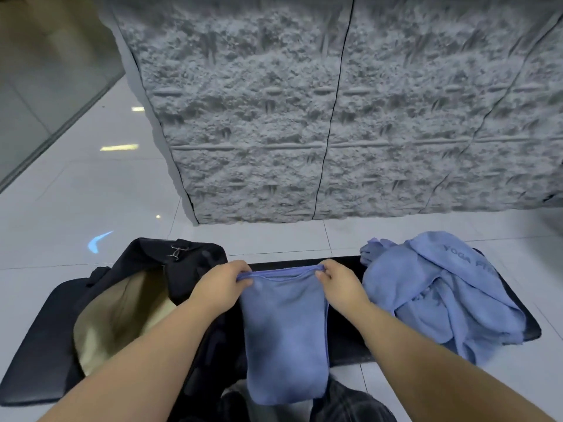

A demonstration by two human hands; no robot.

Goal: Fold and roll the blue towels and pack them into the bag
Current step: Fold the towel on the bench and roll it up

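Seen from head height, looking down at a glossy white tiled floor (pixel 76 190) with a black mat (pixel 33 354) spread across it. At centre, a folded blue towel (pixel 285 333), stretched in a narrow strip from the far edge of the mat back toward the viewer, its near end draped over dark trousers (pixel 350 403) at the bottom edge. Left hand (pixel 221 284) pinching the towel's far left corner, fingers curled over the hem. Right hand (pixel 339 281) pinching the far right corner in the same way, the hem pulled taut between the two hands. Bare forearms reaching in from the lower corners. To the left, touching the left forearm, an open black bag (pixel 195 266) lying on the mat, mouth gaping toward the viewer, pale tan lining (pixel 122 315) showing inside, a metal clip (pixel 176 252) on its far rim. To the right, just beside the right hand, a loose heap of crumpled blue towels (pixel 435 293) on the mat, one printed with "YOGA" and further letters cut off by a fold. Beyond the mat, a large grey rough-textured block (pixel 335 117) split by dark seams, filling most of the upper view. At far left, a glass partition (pixel 45 86), with light reflections on the tiles below it.
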